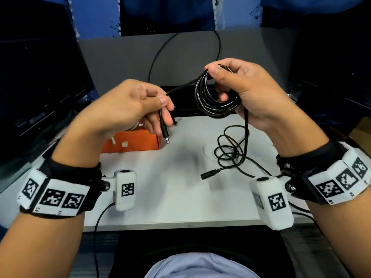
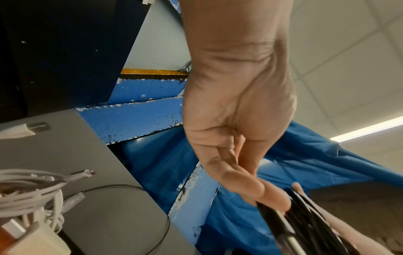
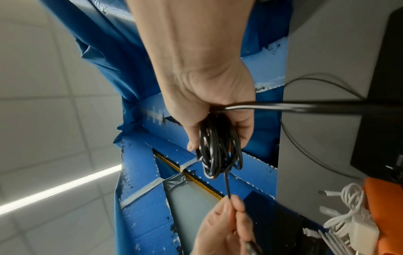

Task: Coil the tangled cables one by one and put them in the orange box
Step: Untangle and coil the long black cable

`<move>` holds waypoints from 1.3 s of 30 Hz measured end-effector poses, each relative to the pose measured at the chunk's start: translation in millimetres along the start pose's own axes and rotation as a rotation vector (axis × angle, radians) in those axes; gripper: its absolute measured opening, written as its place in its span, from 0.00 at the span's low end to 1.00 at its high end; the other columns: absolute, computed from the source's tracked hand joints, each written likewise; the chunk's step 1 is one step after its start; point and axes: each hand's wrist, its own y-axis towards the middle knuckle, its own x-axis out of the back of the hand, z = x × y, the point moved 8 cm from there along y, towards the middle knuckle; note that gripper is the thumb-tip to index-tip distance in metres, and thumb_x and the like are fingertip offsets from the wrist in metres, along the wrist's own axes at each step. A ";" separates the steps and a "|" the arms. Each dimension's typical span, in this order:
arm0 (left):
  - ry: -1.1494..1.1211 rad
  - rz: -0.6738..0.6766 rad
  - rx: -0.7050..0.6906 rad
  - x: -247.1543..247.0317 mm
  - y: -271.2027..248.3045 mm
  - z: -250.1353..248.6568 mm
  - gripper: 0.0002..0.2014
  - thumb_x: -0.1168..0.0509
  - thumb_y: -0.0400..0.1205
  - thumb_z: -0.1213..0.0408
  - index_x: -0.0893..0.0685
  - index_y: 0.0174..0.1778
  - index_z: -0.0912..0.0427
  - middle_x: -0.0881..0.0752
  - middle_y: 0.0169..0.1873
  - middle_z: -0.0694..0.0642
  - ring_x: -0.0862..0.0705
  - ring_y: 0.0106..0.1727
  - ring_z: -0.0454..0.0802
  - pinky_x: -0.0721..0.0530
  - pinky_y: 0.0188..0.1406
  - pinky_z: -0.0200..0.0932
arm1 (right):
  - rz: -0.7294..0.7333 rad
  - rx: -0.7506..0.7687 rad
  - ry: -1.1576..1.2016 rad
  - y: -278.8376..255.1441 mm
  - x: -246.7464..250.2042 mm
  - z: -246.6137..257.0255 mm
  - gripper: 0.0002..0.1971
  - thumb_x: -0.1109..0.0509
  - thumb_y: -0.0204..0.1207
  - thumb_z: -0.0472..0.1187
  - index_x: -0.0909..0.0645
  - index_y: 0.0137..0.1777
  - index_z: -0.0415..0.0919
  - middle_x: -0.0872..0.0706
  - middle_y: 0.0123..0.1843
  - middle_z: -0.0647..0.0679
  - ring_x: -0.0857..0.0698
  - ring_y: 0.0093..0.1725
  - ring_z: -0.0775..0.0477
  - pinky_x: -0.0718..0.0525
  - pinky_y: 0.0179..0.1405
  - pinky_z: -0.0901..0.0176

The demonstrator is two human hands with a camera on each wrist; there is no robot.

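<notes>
Above the white table (image 1: 180,197), the right hand (image 1: 251,91) held a coil of thin black cable (image 1: 215,97), its fingers and thumb curled round the top of the loops so that the bundle hung below them. In the right wrist view the same coil (image 3: 218,151) hung from the closed fingers of that hand (image 3: 209,96). A short straight run of the cable led from the coil across to the left hand (image 1: 128,105), which pinched it between thumb and fingers near its end; the black barrel plug (image 1: 165,134) pointed down from that grip. The left wrist view showed the left hand (image 2: 235,120) with its fingers closed on the cable (image 2: 281,229), close against the coil. The two hands were raised and near each other, joined by the cable.

From the coil another strand dropped to a loose tangle of black cable (image 1: 230,149) lying on the table toward its right edge, with a black socket end (image 1: 209,174) nearer the front edge. The open orange rectangular box (image 1: 140,142) stood at the back left of the table, below the left hand. It held a bundle of white cables and a white charger (image 2: 32,207).
</notes>
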 end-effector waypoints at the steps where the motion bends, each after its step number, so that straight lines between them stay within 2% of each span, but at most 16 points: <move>1: 0.013 0.040 0.009 -5.2 0.1 1.1 0.12 0.39 0.91 0.64 0.14 0.52 0.69 0.07 0.39 0.61 0.11 0.30 0.53 0.14 0.30 0.37 | -0.008 0.010 -0.003 0.3 0.4 0.4 0.05 0.24 0.83 0.43 0.14 0.53 0.43 0.17 0.34 0.55 0.23 0.28 0.56 0.23 0.29 0.67; 5: 0.075 0.159 0.000 -17.0 -3.2 0.8 0.15 0.40 0.90 0.60 0.11 0.56 0.66 0.05 0.46 0.58 0.07 0.45 0.55 0.11 0.48 0.46 | 0.007 0.066 -0.121 -1.2 -3.8 0.8 0.03 0.24 0.83 0.42 0.13 0.54 0.44 0.14 0.36 0.57 0.21 0.30 0.58 0.21 0.31 0.69; 8: 0.064 0.113 -0.027 -15.5 -3.8 -2.9 0.22 0.45 0.90 0.48 0.10 0.63 0.57 0.06 0.52 0.54 0.08 0.57 0.52 0.14 0.61 0.50 | 0.067 0.074 -0.221 -2.7 -10.7 -1.3 0.08 0.24 0.83 0.44 0.13 0.59 0.44 0.13 0.37 0.60 0.20 0.32 0.56 0.19 0.35 0.67; 12: -0.073 -0.025 -0.119 -26.6 1.6 -16.5 0.24 0.45 0.91 0.43 0.15 0.68 0.56 0.07 0.56 0.54 0.08 0.59 0.50 0.12 0.63 0.50 | 0.161 0.075 -0.266 -9.5 -30.7 -4.8 0.11 0.24 0.83 0.42 0.16 0.63 0.41 0.10 0.48 0.52 0.15 0.40 0.52 0.18 0.36 0.63; 14: -0.088 -0.013 -0.156 -35.5 2.5 -19.2 0.23 0.42 0.89 0.45 0.15 0.66 0.59 0.08 0.58 0.58 0.10 0.61 0.59 0.13 0.64 0.62 | 0.189 0.058 -0.247 -11.2 -33.8 -5.8 0.14 0.24 0.83 0.41 0.19 0.65 0.39 0.11 0.51 0.46 0.14 0.43 0.49 0.18 0.35 0.63; 17: -0.106 0.043 -0.171 -44.8 1.8 -19.0 0.25 0.44 0.90 0.46 0.15 0.66 0.62 0.10 0.59 0.65 0.14 0.63 0.69 0.18 0.63 0.76 | 0.202 0.027 -0.246 -11.7 -33.3 -7.8 0.19 0.23 0.82 0.45 0.22 0.67 0.39 0.13 0.43 0.42 0.17 0.37 0.48 0.19 0.35 0.62; 18: -0.124 0.046 -0.173 -45.7 3.2 -18.0 0.25 0.44 0.90 0.46 0.15 0.66 0.64 0.10 0.58 0.67 0.14 0.63 0.70 0.18 0.64 0.75 | 0.195 0.030 -0.240 -11.3 -32.7 -7.8 0.19 0.24 0.82 0.45 0.22 0.67 0.39 0.13 0.42 0.42 0.18 0.36 0.48 0.20 0.36 0.60; 20: -0.195 0.035 -0.189 -48.0 5.9 -17.0 0.24 0.38 0.89 0.50 0.19 0.68 0.69 0.09 0.56 0.65 0.11 0.60 0.64 0.14 0.66 0.63 | 0.170 0.036 -0.198 -10.2 -31.9 -6.4 0.16 0.24 0.83 0.43 0.23 0.65 0.39 0.13 0.38 0.44 0.18 0.35 0.49 0.20 0.35 0.62; 22: -0.334 0.017 -0.210 -52.0 9.0 -15.6 0.21 0.34 0.87 0.61 0.23 0.66 0.77 0.09 0.51 0.63 0.10 0.56 0.55 0.13 0.62 0.48 | 0.147 0.043 -0.128 -9.9 -31.3 -2.8 0.13 0.26 0.84 0.42 0.23 0.62 0.40 0.13 0.33 0.47 0.19 0.31 0.52 0.20 0.34 0.65; 23: -0.428 0.008 -0.217 -54.4 10.9 -14.8 0.17 0.34 0.87 0.66 0.23 0.62 0.78 0.10 0.47 0.62 0.11 0.53 0.53 0.14 0.59 0.45 | 0.131 0.053 -0.098 -10.0 -30.3 -0.6 0.12 0.26 0.83 0.42 0.23 0.61 0.40 0.13 0.33 0.48 0.20 0.31 0.52 0.20 0.34 0.65; 25: -0.599 0.006 -0.220 -59.0 13.8 -14.9 0.06 0.36 0.87 0.70 0.22 0.53 0.70 0.13 0.43 0.61 0.13 0.49 0.51 0.15 0.57 0.44 | 0.078 0.070 -0.032 -9.8 -27.2 1.8 0.12 0.24 0.82 0.42 0.23 0.59 0.39 0.13 0.33 0.47 0.19 0.31 0.51 0.20 0.34 0.64; 27: -0.717 -0.007 -0.219 -59.8 16.2 -16.4 0.04 0.37 0.87 0.69 0.21 0.48 0.67 0.16 0.43 0.62 0.16 0.48 0.52 0.16 0.59 0.46 | 0.026 0.077 0.060 -10.3 -27.1 0.1 0.12 0.24 0.82 0.42 0.22 0.57 0.38 0.13 0.34 0.46 0.18 0.32 0.50 0.18 0.36 0.62; 30: -0.825 -0.060 -0.222 -56.4 16.9 -15.8 0.08 0.38 0.87 0.69 0.21 0.59 0.69 0.17 0.42 0.59 0.18 0.46 0.51 0.19 0.60 0.48 | -0.045 0.105 0.120 -14.4 -32.8 -1.8 0.11 0.26 0.85 0.45 0.20 0.57 0.38 0.13 0.34 0.49 0.18 0.34 0.51 0.18 0.40 0.61; 34: -0.835 -0.067 -0.254 -53.6 11.9 -21.8 0.22 0.39 0.88 0.70 0.27 0.79 0.69 0.18 0.39 0.56 0.19 0.41 0.48 0.17 0.54 0.46 | -0.119 0.294 -0.159 -23.2 -33.8 12.6 0.09 0.32 0.89 0.49 0.21 0.56 0.44 0.13 0.32 0.54 0.15 0.33 0.55 0.17 0.38 0.59; 37: -0.886 0.033 -0.269 -53.2 7.2 -27.4 0.26 0.41 0.87 0.71 0.31 0.83 0.68 0.22 0.34 0.53 0.19 0.38 0.47 0.18 0.50 0.42 | -0.045 0.353 -0.341 -24.2 -39.9 19.7 0.06 0.35 0.89 0.54 0.23 0.54 0.54 0.10 0.37 0.54 0.10 0.36 0.52 0.13 0.41 0.47; 39: -0.976 0.135 -0.269 -58.7 5.0 -30.7 0.27 0.42 0.88 0.66 0.33 0.85 0.67 0.22 0.32 0.50 0.19 0.34 0.45 0.19 0.53 0.41 | 0.011 0.333 -0.380 -25.0 -44.3 20.2 0.05 0.36 0.89 0.54 0.23 0.53 0.56 0.08 0.41 0.55 0.08 0.38 0.51 0.13 0.41 0.49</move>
